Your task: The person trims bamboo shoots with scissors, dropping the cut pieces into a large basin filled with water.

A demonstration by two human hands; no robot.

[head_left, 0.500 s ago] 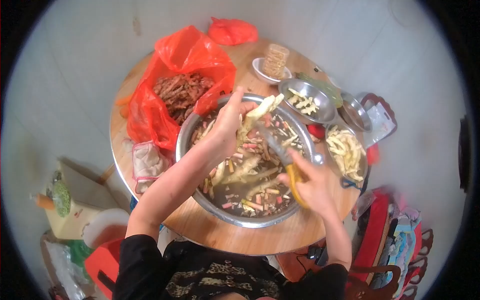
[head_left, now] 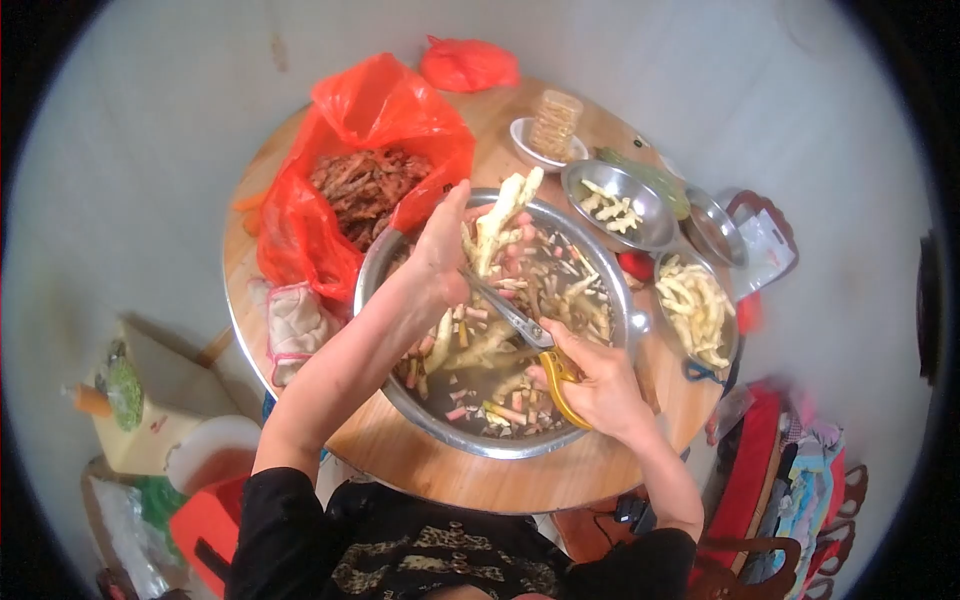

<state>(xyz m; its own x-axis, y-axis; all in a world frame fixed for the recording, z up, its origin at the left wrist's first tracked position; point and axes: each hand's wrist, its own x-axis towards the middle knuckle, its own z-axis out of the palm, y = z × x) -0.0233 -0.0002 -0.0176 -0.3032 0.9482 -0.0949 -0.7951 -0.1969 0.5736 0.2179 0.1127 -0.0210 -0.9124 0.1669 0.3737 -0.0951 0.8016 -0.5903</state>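
My left hand (head_left: pixel 440 245) is closed around a pale, branching ginger root (head_left: pixel 497 222) above the far side of a large metal basin (head_left: pixel 440 437). My right hand (head_left: pixel 600 388) grips yellow-handled scissors (head_left: pixel 548 362) over the basin's right side. Their blades point up and left, reaching the lower end of the root near my left palm; whether they touch it is hard to tell. Dark water in the basin holds more pale roots (head_left: pixel 490 345) and many short pink and yellow cut pieces (head_left: pixel 505 412).
A red plastic bag (head_left: pixel 300 225) of brown knobby roots (head_left: pixel 370 190) stands at the left, beside a folded cloth (head_left: pixel 298 325). On the right are a metal bowl (head_left: pixel 655 218) with small pale pieces and a bowl of pale roots (head_left: pixel 695 310). Noodle cakes (head_left: pixel 555 125) sit behind.
The scissors have swung left and up, bringing their blades to the base of the root. My left hand has turned the root more upright and shifted slightly left.
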